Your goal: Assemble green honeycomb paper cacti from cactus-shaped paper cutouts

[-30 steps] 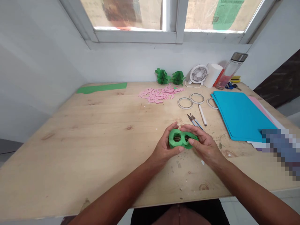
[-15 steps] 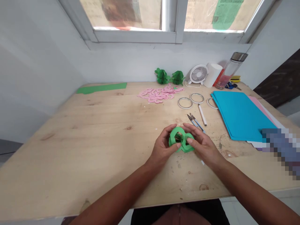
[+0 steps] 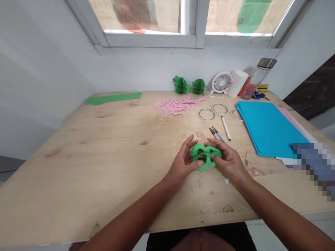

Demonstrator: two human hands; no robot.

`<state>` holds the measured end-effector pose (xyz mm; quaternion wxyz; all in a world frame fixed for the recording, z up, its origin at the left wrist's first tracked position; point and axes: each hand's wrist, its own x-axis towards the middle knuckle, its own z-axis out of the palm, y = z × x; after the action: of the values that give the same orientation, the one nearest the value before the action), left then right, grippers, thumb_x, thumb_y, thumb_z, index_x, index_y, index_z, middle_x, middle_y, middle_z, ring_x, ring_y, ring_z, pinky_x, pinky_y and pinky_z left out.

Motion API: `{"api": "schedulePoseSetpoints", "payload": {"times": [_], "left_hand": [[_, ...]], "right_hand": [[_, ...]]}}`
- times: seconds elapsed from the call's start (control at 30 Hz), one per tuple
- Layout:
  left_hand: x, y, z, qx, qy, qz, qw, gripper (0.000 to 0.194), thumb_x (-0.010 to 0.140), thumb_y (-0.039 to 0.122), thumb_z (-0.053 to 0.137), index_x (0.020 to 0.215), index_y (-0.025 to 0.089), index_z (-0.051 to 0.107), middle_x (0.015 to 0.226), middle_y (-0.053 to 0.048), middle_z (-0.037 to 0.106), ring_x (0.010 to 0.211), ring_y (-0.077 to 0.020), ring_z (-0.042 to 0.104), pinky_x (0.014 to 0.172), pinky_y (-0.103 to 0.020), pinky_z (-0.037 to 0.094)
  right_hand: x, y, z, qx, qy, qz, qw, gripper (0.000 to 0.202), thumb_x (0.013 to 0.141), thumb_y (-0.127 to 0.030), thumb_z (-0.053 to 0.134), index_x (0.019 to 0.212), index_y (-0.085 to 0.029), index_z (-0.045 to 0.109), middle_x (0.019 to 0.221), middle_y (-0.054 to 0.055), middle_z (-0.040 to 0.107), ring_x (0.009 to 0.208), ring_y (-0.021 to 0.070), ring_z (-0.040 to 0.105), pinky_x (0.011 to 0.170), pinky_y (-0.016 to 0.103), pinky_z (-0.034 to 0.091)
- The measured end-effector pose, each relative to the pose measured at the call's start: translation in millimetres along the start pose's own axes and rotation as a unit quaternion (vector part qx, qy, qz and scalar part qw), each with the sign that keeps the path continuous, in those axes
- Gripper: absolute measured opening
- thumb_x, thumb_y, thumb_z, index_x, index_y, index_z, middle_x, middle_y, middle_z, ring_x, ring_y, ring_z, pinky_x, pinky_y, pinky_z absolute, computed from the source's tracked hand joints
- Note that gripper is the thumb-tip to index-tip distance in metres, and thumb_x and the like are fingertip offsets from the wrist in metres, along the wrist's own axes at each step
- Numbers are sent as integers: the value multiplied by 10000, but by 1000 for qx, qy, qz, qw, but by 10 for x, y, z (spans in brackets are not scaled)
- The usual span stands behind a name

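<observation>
Between my two hands is a green paper cut-out shape (image 3: 206,167) with rounded lobes and several openings, seemingly layered. My left hand (image 3: 183,158) holds its left side, with the thumb on the front and the fingers behind. My right hand (image 3: 227,158) grips the right side, its thumb at an opening. Just beyond my right fingers lies a pair of thread snips (image 3: 216,133), its handles partly hidden. A white marker pen (image 3: 226,128) rests to the right of the snips. Small white paper scraps (image 3: 226,181) lie near my right wrist.
Pink paper cut-outs (image 3: 178,105) lie in a pile at the back, before two green paper figures (image 3: 181,85). Tape rolls (image 3: 206,115), a white fan (image 3: 222,83) and a glass bottle (image 3: 258,80) stand or lie rightward. Blue sheets (image 3: 272,129) are stacked right; a green strip (image 3: 113,98) lies back left.
The green paper shape has turned and spread wider between my hands, moving slightly right. My left fingers have lifted and spread a little; my right hand has shifted slightly right.
</observation>
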<state>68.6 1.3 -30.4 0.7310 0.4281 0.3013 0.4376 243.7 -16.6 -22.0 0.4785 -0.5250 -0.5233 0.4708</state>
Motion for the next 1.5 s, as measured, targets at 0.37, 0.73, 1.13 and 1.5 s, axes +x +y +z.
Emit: {"api": "schedulePoseSetpoints", "payload": {"times": [0.37, 0.73, 1.13, 1.5], "left_hand": [[10, 29, 3, 15, -17, 17, 1000, 439, 705, 216, 742, 1125, 223, 618, 1189, -73, 618, 1092, -233, 571, 911, -356, 481], [-6, -2, -18, 141, -19, 132, 981, 472, 784, 214, 660, 1240, 245, 541, 1267, -78, 565, 1164, -233, 539, 1031, -394, 417], [-45, 12, 3, 141, -38, 97, 985, 623, 782, 244, 676, 1343, 290, 411, 1345, -84, 482, 1225, -240, 484, 1029, -382, 409], [20, 21, 7, 49, -2, 13, 999, 565, 692, 272, 756, 1213, 237, 539, 1010, -48, 626, 932, -204, 598, 812, -344, 514]], "right_hand": [[-51, -93, -6, -137, 1, -134, 982, 427, 770, -143, 555, 1177, -267, 588, 1192, 55, 621, 1124, 231, 572, 970, 399, 454], [-50, -113, -22, -197, 26, -136, 971, 366, 785, -211, 575, 1145, -260, 617, 1133, 47, 660, 1077, 231, 600, 937, 386, 476], [-36, -96, -34, -97, 41, -79, 991, 302, 774, -225, 595, 1067, -247, 666, 1037, 40, 688, 930, 207, 645, 828, 350, 522], [-52, -167, -24, -19, -28, -37, 999, 481, 765, -255, 652, 1234, -270, 549, 1229, 60, 608, 1125, 233, 575, 943, 373, 477]]}}
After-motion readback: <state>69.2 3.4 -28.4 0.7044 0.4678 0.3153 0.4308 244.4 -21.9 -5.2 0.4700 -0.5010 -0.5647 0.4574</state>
